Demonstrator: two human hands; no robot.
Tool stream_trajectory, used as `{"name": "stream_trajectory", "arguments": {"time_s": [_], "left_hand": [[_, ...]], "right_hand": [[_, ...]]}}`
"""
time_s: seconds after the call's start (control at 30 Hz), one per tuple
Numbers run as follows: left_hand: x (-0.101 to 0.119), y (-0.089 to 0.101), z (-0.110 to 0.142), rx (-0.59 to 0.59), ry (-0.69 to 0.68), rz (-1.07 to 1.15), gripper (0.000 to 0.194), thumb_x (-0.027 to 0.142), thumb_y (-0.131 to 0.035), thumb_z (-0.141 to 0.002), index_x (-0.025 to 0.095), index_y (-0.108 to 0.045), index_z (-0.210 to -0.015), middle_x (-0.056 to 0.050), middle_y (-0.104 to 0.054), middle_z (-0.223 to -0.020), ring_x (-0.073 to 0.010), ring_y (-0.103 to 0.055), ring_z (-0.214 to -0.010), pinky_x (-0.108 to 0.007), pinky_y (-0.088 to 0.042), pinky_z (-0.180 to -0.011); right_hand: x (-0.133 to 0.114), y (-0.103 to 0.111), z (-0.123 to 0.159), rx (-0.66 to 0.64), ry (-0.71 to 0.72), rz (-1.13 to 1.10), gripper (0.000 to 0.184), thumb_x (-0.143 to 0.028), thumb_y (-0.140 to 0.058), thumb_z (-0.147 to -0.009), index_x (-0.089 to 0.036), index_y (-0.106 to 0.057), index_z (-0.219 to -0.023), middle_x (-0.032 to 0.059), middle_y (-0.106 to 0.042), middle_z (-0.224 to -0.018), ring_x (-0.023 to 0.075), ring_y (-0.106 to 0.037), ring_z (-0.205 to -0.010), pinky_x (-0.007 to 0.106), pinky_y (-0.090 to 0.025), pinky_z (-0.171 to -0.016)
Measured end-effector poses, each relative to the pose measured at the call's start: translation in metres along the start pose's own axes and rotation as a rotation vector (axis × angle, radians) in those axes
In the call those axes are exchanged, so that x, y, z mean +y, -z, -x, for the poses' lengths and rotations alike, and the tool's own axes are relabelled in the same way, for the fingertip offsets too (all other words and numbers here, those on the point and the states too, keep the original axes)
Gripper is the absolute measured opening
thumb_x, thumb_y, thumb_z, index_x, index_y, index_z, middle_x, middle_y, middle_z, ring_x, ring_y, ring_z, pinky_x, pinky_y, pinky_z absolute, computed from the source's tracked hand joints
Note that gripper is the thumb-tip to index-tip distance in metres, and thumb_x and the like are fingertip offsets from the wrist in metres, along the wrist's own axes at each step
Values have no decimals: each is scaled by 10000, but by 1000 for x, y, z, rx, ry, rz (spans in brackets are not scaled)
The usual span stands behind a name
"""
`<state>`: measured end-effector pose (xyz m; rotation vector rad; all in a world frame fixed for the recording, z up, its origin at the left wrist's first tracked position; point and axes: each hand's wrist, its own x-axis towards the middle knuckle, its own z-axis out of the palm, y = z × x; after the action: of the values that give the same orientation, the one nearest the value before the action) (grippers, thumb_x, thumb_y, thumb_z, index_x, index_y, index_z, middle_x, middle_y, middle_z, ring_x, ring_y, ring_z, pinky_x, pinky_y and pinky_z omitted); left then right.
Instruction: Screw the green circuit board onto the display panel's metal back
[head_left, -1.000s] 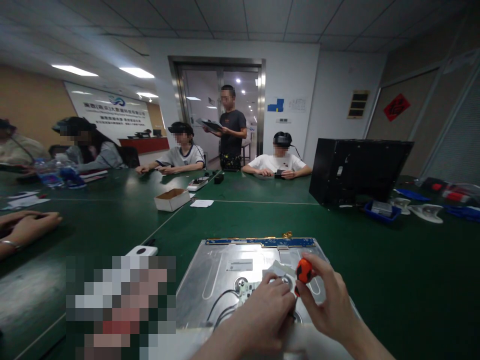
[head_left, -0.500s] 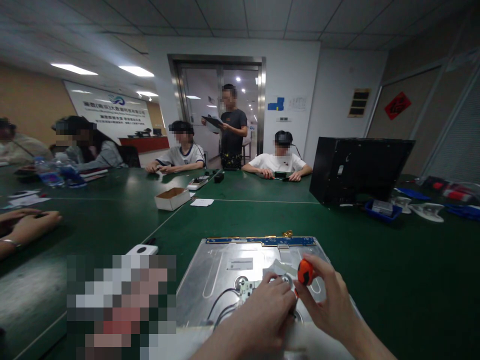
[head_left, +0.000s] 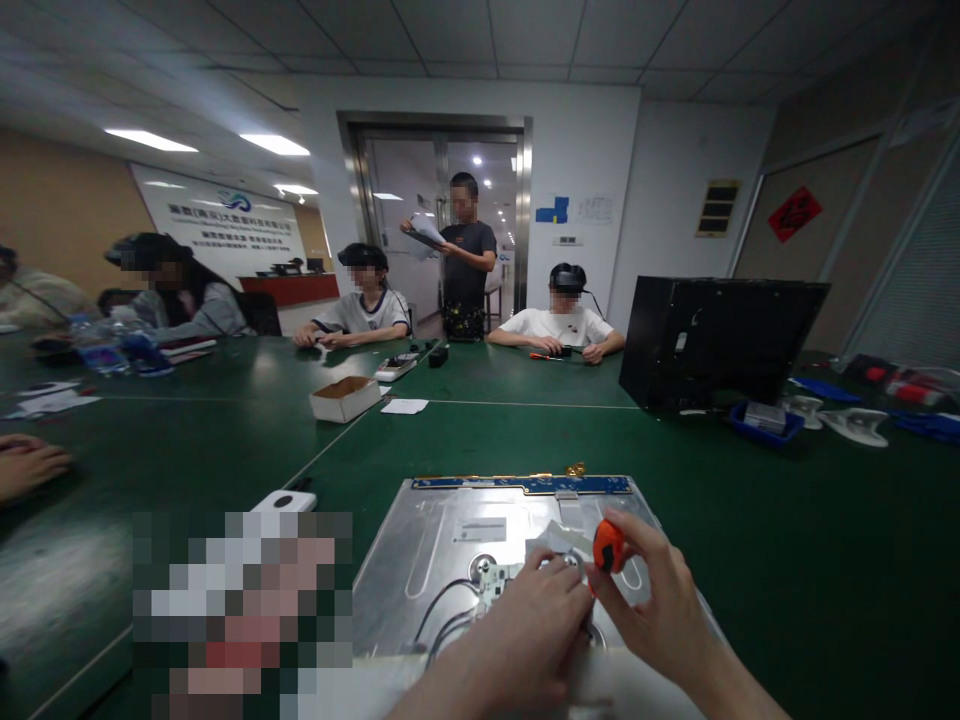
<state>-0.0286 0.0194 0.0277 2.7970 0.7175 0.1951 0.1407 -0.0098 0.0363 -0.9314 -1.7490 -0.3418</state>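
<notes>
An orange-and-black screwdriver [head_left: 608, 546] stands roughly upright over a silver metal display panel [head_left: 427, 520]. My right hand [head_left: 664, 605] pinches its handle between thumb and fingers. Beside it, my left hand [head_left: 532, 620] lies low over the panel with its fingers curled by the screwdriver's lower end. What those fingertips grip is hidden, and so is the screwdriver's tip. Left of my left hand a small pale circuit board [head_left: 495, 580] with black cables [head_left: 442, 600] sits on the panel. A blue circuit strip [head_left: 525, 485] runs along the panel's far edge.
A black monitor-like casing [head_left: 720, 340] and a blue tray [head_left: 765, 422] stand at the back right. Ahead is an open cardboard box [head_left: 345, 398]. A white device [head_left: 283, 502] lies left, partly blurred out. Another person's hand [head_left: 34, 465] rests at the left edge; several people are around the table.
The screwdriver handle has turned slightly in my right hand; my left hand stays put. The hand at the left edge has drawn back. A red tool now lies before the person opposite.
</notes>
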Motion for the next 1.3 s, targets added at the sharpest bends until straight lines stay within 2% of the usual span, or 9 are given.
{"name": "stream_trajectory", "arguments": {"time_s": [0.17,0.3,0.43,0.6,0.7,0.83,1.03,1.3], "left_hand": [[0,0,-1,-14,-5,-29,406,219,-704,-765,185,-544,-1136,-105,-635,-1201,-306,-572,-1135,-454,-330,-1065],[0,-1,-2,-6,3,-32,286,263,-657,-826,195,-556,-1085,-105,-645,-1165,-310,-579,-1114,-471,-334,-1061],[0,-2,-1,-6,1,-25,283,249,-642,-823,195,-561,-1089,-105,-647,-1156,-308,-581,-1101,-466,-347,-1046],[-2,-4,-1,6,-4,-21,278,246,-629,-842,193,-560,-1106,-102,-647,-1131,-299,-588,-1074,-458,-350,-1031],[-2,-4,-1,11,-9,-22,257,237,-615,-853,203,-561,-1102,-94,-648,-1119,-299,-588,-1066,-464,-343,-1030],[-2,-3,-1,12,-8,-13,275,212,-605,-838,213,-544,-1106,-88,-638,-1145,-300,-579,-1090,-466,-332,-1043],[-1,-1,2,20,-15,20,344,198,-630,-797,218,-515,-1121,-69,-612,-1225,-276,-546,-1166,-420,-331,-1062],[-1,-2,0,6,-17,-7,342,201,-625,-803,208,-523,-1129,-95,-628,-1186,-302,-573,-1109,-457,-342,-1047]], "right_hand": [[2,-1,0,-14,5,1,312,-391,-466,-1013,-224,-446,-1276,31,-690,-833,136,-643,-521,254,-536,-458],[4,-2,2,-27,-20,11,306,-398,-462,-1014,-215,-456,-1259,46,-694,-873,138,-640,-531,267,-545,-474],[2,0,-1,-44,-11,-66,296,-303,-488,-1001,-211,-459,-1281,44,-669,-880,134,-614,-553,257,-531,-479],[0,4,-3,-72,-6,-114,385,-214,-470,-976,-178,-436,-1358,73,-648,-941,146,-615,-622,277,-549,-542],[0,3,-2,-63,-6,-110,407,-212,-465,-974,-177,-415,-1376,64,-646,-913,150,-608,-619,281,-543,-539],[0,1,-3,-37,14,-117,342,-209,-467,-982,-201,-444,-1323,43,-624,-887,140,-587,-604,259,-526,-509],[0,2,-6,-24,32,-120,288,-252,-500,-994,-206,-456,-1275,18,-582,-844,125,-562,-580,232,-503,-479],[2,1,-3,-25,29,-119,291,-234,-493,-994,-202,-459,-1281,25,-587,-862,132,-581,-617,242,-512,-507]]}}
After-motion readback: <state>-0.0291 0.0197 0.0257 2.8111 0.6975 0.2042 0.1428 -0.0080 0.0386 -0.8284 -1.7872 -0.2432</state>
